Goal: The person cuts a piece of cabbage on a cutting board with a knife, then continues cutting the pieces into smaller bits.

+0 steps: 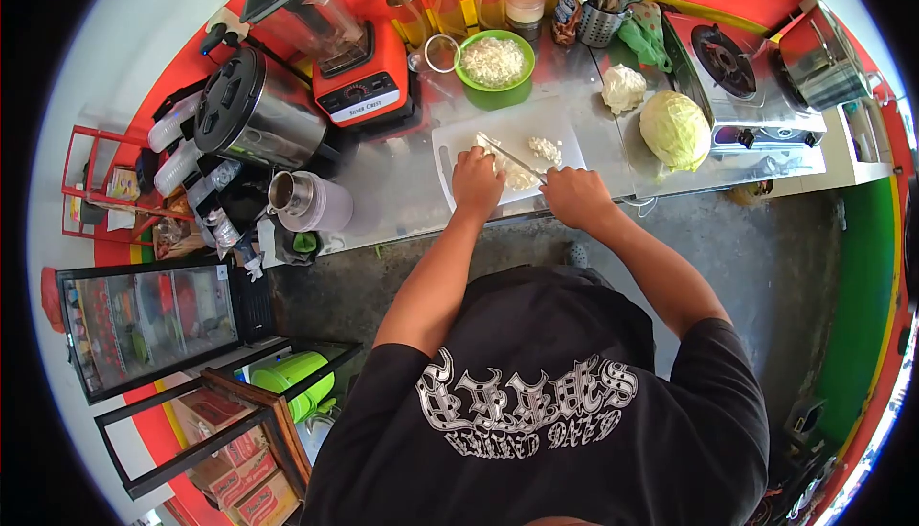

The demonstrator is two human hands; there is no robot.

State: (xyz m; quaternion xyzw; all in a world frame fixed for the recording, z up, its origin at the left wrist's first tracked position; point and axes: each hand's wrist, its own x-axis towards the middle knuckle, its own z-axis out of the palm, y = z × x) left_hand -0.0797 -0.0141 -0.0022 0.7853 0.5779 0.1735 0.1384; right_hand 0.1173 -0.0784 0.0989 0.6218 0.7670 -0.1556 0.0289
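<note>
A white cutting board (pixel 557 116) lies on the metal counter. My right hand (pixel 577 199) is closed round the handle of a knife (pixel 514 155), whose blade slants up to the left over the board. My left hand (pixel 479 181) is at the board's left part, fingers bent and pressed down on pale chopped vegetable (pixel 518 178) beside the blade tip. What exactly lies under those fingers is partly hidden. A small heap of chopped white bits (pixel 546 150) sits to the right of the blade. Behind the board stands a green bowl (pixel 498 95) full of pale shreds.
To the right are a whole cabbage (pixel 676 131), a white vegetable chunk (pixel 623 89) and a gas stove (pixel 742 95). On the left stand a red blender (pixel 359 86), a steel pot (pixel 268 110) and a flask (pixel 321 203). Pump bottles (pixel 441 0) line the wall.
</note>
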